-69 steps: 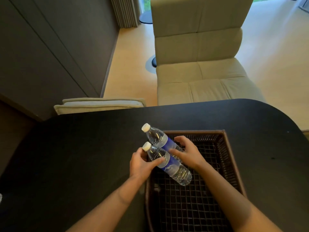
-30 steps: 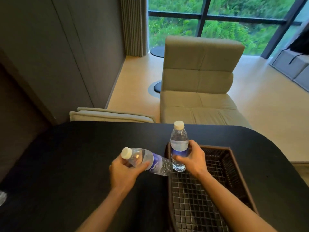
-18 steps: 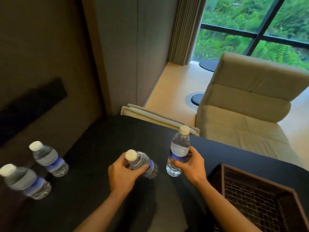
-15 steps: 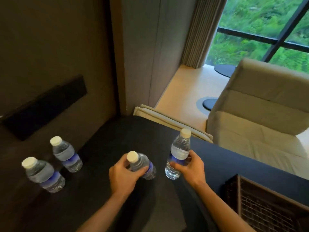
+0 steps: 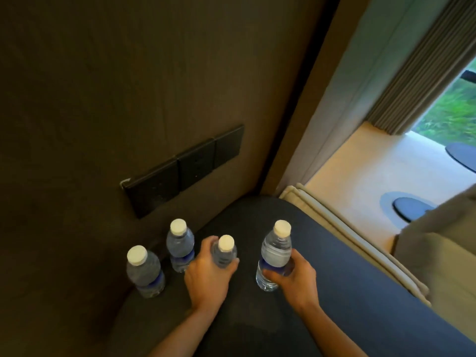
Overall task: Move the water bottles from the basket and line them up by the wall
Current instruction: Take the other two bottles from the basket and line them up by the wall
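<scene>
Two clear water bottles with white caps and blue labels stand upright on the dark table by the brown wall (image 5: 103, 99): one at the left (image 5: 144, 271), one a little farther back (image 5: 179, 245). My left hand (image 5: 208, 275) grips a third bottle (image 5: 223, 252) just right of them, upright, its base hidden by my fingers. My right hand (image 5: 292, 275) holds a fourth bottle (image 5: 275, 256) upright farther right, low over the table. The basket is out of view.
A black socket panel (image 5: 183, 167) sits on the wall just above the standing bottles. The table's curved edge (image 5: 322, 228) runs to the right, with beige chair cushions (image 5: 355, 240) beyond it and a curtain (image 5: 417, 73) at the window.
Both hands have carried a bottle each from the basket leftward to the wall. The view swung left; the basket has left the frame and two standing bottles have come into it.
</scene>
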